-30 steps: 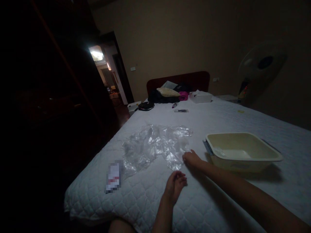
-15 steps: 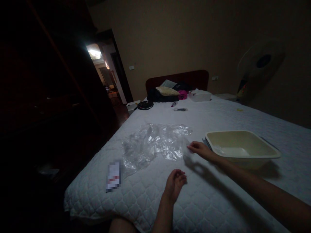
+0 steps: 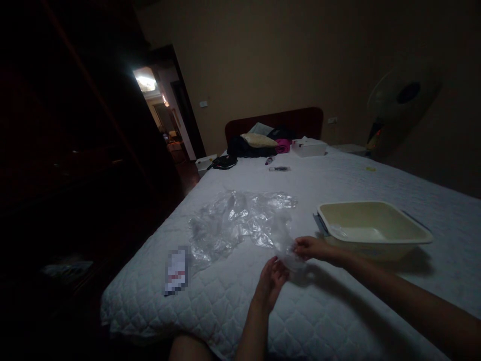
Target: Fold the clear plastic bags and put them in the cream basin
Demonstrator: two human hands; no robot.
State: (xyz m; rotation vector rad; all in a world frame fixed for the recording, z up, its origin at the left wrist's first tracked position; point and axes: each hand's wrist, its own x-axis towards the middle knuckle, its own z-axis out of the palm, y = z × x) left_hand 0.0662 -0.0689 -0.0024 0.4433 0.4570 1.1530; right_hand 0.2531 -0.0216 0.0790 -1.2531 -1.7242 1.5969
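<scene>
Crumpled clear plastic bags (image 3: pixel 229 225) lie spread over the white quilted bed cover (image 3: pixel 225 311) in front of me. My right hand (image 3: pixel 313 248) pinches one clear plastic bag (image 3: pixel 287 245) at the right end of the pile, and its loose film hangs toward me. Just left of and below it, my left hand (image 3: pixel 271 281) has its fingers loosely bent and apart, with the tips at the edge of that film. Whether they touch it is hard to make out. A cream plastic basin (image 3: pixel 379 245) stands to the right of my right hand, with a bit of clear film inside.
A blurred-out packet (image 3: pixel 176 271) lies left of the bags. Farther back are a thin dark packaged item (image 3: pixel 279 169), a small bottle (image 3: pixel 269 161), a black bag (image 3: pixel 224 163), a white box (image 3: pixel 308 148) and piled clothes (image 3: pixel 251 148). A fan (image 3: pixel 408 95) stands at the right.
My right hand has moved toward me, drawing the plastic bag's end close to my left hand. My left hand has shifted only slightly.
</scene>
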